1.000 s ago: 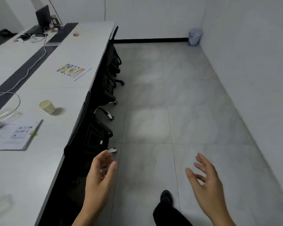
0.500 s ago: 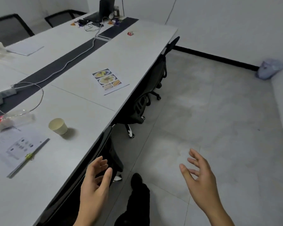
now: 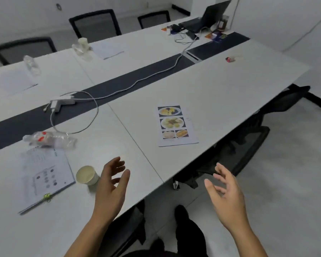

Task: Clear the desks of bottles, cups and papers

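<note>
A cream paper cup stands on the near white desk. My left hand hovers open just right of the cup, not touching it. My right hand is open over the floor beyond the desk edge. A crushed clear plastic bottle with a red label lies behind a clipped paper document. A printed sheet with food photos lies on the desk to the right. On the far desks stand another clear bottle, a cup with a bottle and two more papers.
A white power strip and its cable run along the dark centre channel. A laptop and clutter sit at the far end, and a small red item nearby. Black office chairs are tucked under the near edge; more stand across.
The view has swung left onto the desks. My left hand has moved from beside the desk edge to over the desk, close to the paper cup. Both hands stay open.
</note>
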The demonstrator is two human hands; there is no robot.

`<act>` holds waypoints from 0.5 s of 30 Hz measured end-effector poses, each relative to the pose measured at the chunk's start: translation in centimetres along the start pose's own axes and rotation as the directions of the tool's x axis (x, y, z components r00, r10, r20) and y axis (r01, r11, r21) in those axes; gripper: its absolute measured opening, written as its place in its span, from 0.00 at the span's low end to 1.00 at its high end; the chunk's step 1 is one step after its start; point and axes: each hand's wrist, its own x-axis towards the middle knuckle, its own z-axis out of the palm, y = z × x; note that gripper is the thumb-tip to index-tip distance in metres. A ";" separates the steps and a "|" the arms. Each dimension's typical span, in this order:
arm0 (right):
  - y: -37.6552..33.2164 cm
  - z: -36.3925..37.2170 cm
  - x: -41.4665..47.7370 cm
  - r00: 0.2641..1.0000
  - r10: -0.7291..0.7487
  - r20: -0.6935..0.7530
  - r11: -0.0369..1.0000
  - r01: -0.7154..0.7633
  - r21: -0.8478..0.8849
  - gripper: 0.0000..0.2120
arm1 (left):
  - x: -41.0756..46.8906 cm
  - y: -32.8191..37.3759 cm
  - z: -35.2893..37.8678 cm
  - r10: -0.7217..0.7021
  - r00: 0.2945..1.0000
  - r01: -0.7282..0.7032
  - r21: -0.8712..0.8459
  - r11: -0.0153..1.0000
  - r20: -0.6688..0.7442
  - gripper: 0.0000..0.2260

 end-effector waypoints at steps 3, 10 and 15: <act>-0.5 3.8 6.7 0.977 -0.024 0.214 0.999 0.029 -0.022 0.27 | 1.2 -0.3 -0.2 -0.090 0.980 0.093 0.010 0.996 -0.177 0.16; -6.1 13.6 16.4 0.745 -0.168 0.645 0.966 0.255 -0.044 0.26 | 0.4 0.3 -2.0 -0.283 0.800 0.305 -0.048 0.951 -0.529 0.16; -8.6 20.2 17.3 0.597 -0.235 0.767 0.924 0.382 -0.014 0.26 | -1.9 -1.4 -3.3 -0.379 0.650 0.374 -0.157 0.914 -0.659 0.17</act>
